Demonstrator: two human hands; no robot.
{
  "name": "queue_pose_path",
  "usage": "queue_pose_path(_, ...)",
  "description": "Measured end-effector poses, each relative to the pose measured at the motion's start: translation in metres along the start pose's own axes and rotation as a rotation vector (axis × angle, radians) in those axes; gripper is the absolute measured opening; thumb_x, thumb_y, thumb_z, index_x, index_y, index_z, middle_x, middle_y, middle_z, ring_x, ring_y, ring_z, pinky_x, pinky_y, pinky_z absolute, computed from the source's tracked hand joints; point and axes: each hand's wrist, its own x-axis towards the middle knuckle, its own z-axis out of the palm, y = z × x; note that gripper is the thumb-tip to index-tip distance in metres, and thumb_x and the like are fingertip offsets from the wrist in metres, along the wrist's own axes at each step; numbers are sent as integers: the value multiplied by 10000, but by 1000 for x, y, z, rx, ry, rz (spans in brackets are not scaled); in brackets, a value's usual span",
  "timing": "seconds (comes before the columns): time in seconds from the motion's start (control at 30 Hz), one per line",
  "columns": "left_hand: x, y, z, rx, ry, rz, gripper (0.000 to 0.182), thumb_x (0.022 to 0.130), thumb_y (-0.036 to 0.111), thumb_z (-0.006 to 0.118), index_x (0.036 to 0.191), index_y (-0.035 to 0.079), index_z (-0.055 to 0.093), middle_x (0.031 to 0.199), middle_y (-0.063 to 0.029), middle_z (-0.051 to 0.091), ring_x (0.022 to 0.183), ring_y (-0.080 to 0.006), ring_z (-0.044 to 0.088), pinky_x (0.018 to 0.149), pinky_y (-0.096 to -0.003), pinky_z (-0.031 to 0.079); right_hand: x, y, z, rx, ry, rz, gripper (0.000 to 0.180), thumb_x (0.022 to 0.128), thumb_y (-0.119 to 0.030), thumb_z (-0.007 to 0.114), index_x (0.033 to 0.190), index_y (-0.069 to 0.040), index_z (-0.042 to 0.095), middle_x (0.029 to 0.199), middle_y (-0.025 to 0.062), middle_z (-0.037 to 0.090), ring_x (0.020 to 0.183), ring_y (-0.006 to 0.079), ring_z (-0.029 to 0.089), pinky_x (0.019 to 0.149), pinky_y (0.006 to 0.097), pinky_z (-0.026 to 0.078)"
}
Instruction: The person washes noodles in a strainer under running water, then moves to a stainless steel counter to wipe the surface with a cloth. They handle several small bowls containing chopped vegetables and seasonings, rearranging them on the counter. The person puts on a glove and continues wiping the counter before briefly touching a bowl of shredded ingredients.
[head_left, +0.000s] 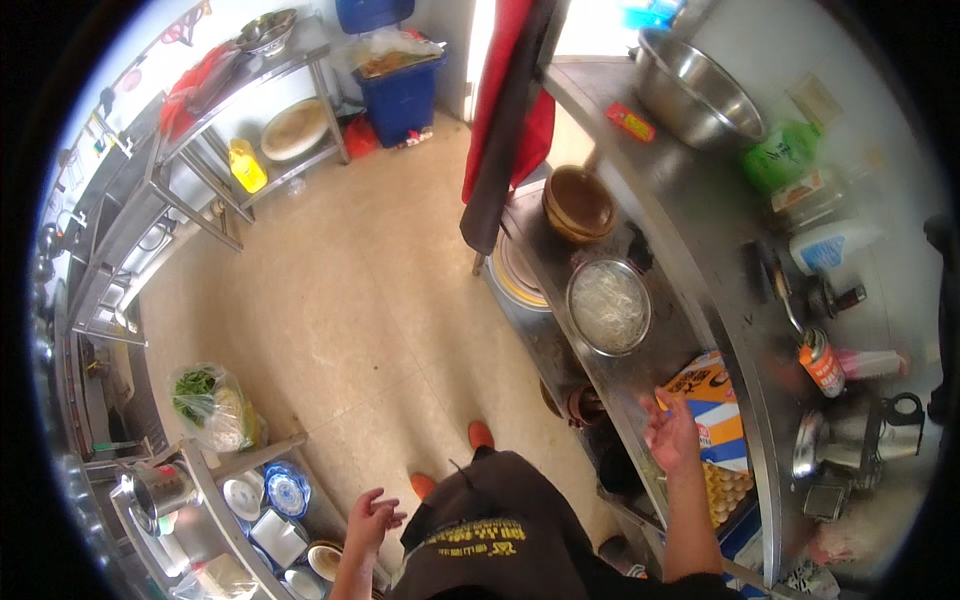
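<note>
My left hand (373, 517) hangs over the floor beside the dark apron (480, 517), fingers loosely curled apart, holding nothing. Reaching over the metal shelf on the right, my right hand (670, 433) has its fingers apart and nothing in it. It is nearest to a printed orange, blue and white cardboard box (716, 409); whether it touches the box I cannot tell. Eggs (724, 495) in a tray lie just below that box. Farther up the same shelf are a metal bowl of pale noodle-like strands (609, 306) and stacked brown bowls (579, 204).
The upper right shelf holds a large steel basin (697, 90), a gas torch canister (822, 365) and bottles. A bag of greens (214, 409) is at the left, near a rack of dishes (286, 489). A blue bin (401, 97) stands at the back, beside dark and red hanging cloths (499, 120).
</note>
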Motion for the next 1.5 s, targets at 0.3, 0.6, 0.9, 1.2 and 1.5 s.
queue_pose_path(0.3,6,-58,2,-67,295,-230,578,928,56,604,1440,4,341,1089,-221,666,842,-296,720,697,-351,598,407,-136,47,-901,173,-529,518,995,-243,529,1470,-87,391,1334,145,530,1126,287,575,918,412,523)
queue_pose_path(0.6,28,-46,79,-91,219,-240,568,924,143,617,1439,27,406,1017,-112,689,870,-164,685,722,-275,554,498,-129,61,-1497,142,-850,414,909,-147,623,1286,13,568,1164,160,660,997,297,646,897,380,515)
queue_pose_path(0.9,3,19,98,287,278,270,813,843,287,672,1516,43,286,1289,-198,607,1100,-280,643,915,-362,523,232,97,169,-1230,-543,-460,384,943,-230,612,1255,-7,594,1102,132,673,982,262,646,868,356,510)
queue_pose_path(1.2,-74,53,99,113,163,902,777,862,33,623,1548,188,293,954,-106,657,742,-205,638,677,-327,518,-89,195,272,-1427,-1315,-216,378,976,-313,601,1224,-28,621,1040,104,687,966,228,646,840,331,505)
queue_pose_path(1.5,-186,4,-25,-153,194,1126,391,968,62,576,1356,115,566,743,5,609,654,-79,571,606,-260,484,-187,193,323,-1204,-1320,-619,210,926,-163,637,1068,-10,658,952,74,679,847,177,631,793,314,512)
